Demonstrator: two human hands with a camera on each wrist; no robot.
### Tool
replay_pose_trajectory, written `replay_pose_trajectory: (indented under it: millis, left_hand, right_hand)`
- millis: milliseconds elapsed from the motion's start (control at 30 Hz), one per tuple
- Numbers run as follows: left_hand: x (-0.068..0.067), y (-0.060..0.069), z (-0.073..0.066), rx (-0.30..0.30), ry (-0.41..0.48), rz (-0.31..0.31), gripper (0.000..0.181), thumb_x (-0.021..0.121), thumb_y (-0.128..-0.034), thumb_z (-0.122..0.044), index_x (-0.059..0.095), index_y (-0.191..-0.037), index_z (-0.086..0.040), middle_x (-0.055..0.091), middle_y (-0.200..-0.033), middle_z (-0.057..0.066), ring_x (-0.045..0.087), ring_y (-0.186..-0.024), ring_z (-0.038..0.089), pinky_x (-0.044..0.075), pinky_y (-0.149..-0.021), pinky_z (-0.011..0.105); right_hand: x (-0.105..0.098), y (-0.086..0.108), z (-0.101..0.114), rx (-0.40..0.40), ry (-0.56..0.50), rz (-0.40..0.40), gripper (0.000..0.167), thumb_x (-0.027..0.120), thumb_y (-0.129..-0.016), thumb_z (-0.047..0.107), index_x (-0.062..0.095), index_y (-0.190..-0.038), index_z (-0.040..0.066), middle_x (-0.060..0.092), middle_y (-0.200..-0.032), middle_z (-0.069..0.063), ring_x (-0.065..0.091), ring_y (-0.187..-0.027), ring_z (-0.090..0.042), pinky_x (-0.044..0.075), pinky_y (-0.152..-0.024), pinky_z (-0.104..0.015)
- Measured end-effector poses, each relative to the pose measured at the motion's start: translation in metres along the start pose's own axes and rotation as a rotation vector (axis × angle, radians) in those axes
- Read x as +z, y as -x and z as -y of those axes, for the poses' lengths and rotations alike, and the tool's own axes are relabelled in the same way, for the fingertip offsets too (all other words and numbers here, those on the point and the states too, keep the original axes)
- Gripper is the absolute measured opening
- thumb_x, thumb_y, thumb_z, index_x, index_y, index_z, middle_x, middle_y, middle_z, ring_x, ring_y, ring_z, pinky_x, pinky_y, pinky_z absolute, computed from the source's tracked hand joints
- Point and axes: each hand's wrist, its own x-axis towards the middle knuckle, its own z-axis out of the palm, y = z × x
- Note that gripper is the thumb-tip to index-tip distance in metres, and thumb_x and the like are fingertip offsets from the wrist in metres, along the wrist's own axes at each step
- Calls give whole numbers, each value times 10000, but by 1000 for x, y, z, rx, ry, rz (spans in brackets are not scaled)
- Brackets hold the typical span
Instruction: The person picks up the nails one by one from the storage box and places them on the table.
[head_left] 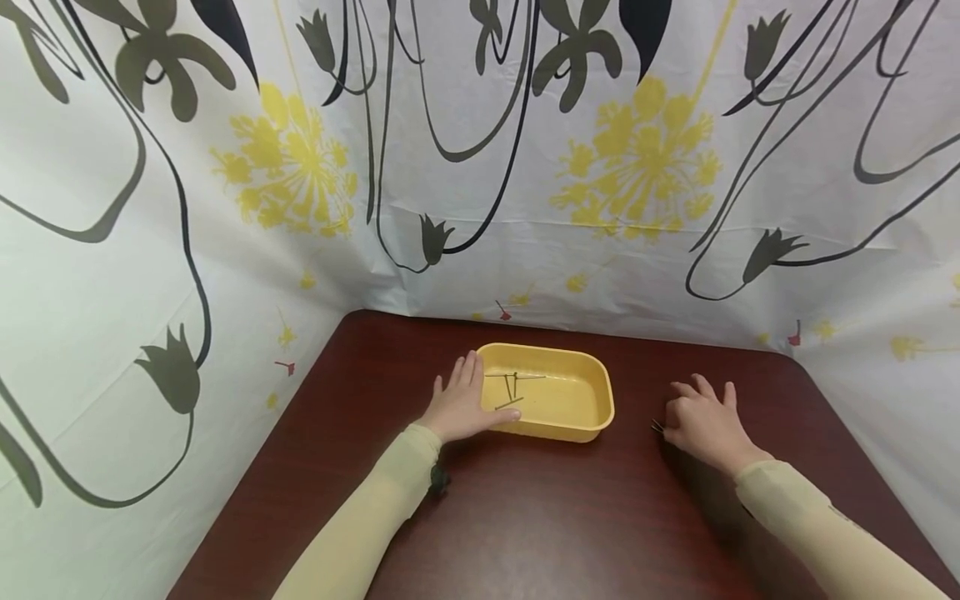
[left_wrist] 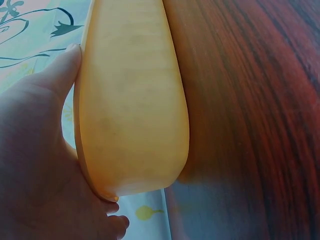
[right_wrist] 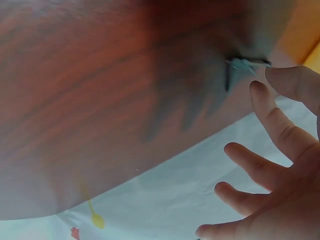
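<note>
A yellow plastic tray (head_left: 555, 429) stands on the table with several thin, dark, nail-like pieces (head_left: 517, 377) lying inside. My left hand (head_left: 459, 408) rests spread on the tray's left end, its fingers straight and the thumb along the front rim. From below, the left wrist view shows the tray's outer side (left_wrist: 132, 100) beside that hand (left_wrist: 35, 135). Right of the tray, my right hand (head_left: 708, 429) bends its thumb and index finger toward a few thin dark pieces (head_left: 657, 427). In the right wrist view, one piece (right_wrist: 228, 77) lies by the thumb tip; whether it is pinched is unclear.
The dark red-brown table (head_left: 570, 525) has rounded far corners. A patterned white curtain (head_left: 465, 192) hangs close behind and along both sides. Some small dark thing (head_left: 438, 481) shows beneath my left wrist.
</note>
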Motion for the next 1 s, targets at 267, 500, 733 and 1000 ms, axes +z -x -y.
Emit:
replay_pose_trajectory:
  millis: [267, 500, 733, 1000]
  left_hand:
    - [0, 0, 1, -7, -5, -11, 1292, 473, -752, -919, 12, -1621, -80, -64, -1685, 51, -41, -1536, 243, 104, -1167, 620]
    - [0, 0, 1, 0, -1, -10, 1295, 469, -751, -922, 9, -1620, -78, -64, -1684, 53, -35, -1537, 248, 105, -1166, 621]
    - [1, 0, 0, -1, 6, -5, 1304, 477, -744, -923, 13, -1620, -76, -63, -1685, 52, -42, -1535, 243, 105, -1166, 622]
    - [3, -2, 1, -5, 2, -7, 1302, 476, -744, -923, 10, -1621, -80, -62, -1686, 50, -36, -1536, 245, 105, -1169, 615]
  right_hand:
    - [-11, -23, 15, -30, -2, -45, 78, 786, -796, 198, 708, -801, 204, 561, -1342, -250, 346, -1327, -549, 151, -975, -829]
    - [-17, -42, 31, -66, -19, -75, 48, 735, -834, 200, 728, -871, 170, 570, -1331, -239, 377, -1317, -537, 271, -999, -762]
    - [-20, -62, 47, -134, -86, -155, 64, 748, -823, 170, 741, -882, 150, 616, -1267, -200, 457, -1265, -448, 426, -944, -640]
    - [-18, -83, 68, -157, -158, -98, 192, 740, -859, 184, 743, -1034, 105, 586, -1291, -140, 453, -1255, -354, 481, -893, -562]
